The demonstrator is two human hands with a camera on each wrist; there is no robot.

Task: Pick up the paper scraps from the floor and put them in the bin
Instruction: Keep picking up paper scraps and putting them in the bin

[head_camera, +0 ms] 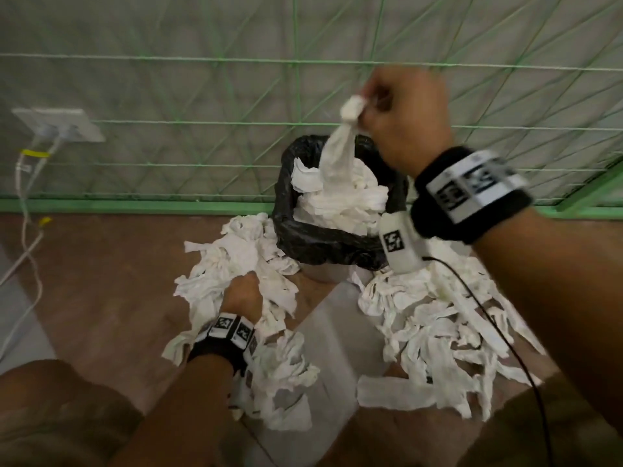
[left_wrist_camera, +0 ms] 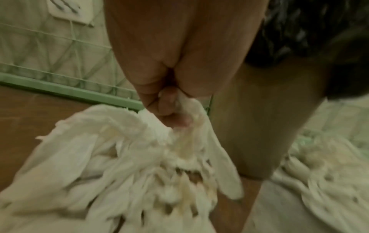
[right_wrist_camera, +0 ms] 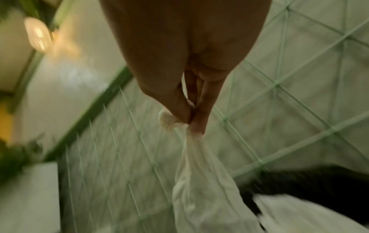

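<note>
A bin (head_camera: 323,244) lined with a black bag stands against the wall, heaped with white paper. My right hand (head_camera: 371,102) is raised above it and pinches a long white paper scrap (head_camera: 337,153) that dangles down into the bin; the right wrist view shows the same scrap (right_wrist_camera: 199,181) hanging from my fingertips (right_wrist_camera: 196,124). My left hand (head_camera: 241,291) is down in the left pile of scraps (head_camera: 236,264) on the floor. In the left wrist view its curled fingers (left_wrist_camera: 165,107) grip a bunch of scraps (left_wrist_camera: 187,138). Another pile (head_camera: 445,332) lies right of the bin.
A green wire mesh fence (head_camera: 202,129) with a green base rail runs behind the bin. A white power strip (head_camera: 57,124) with white cables hangs at the left. My knees (head_camera: 60,416) fill the bottom corners. Brown floor (head_camera: 101,281) shows at the left.
</note>
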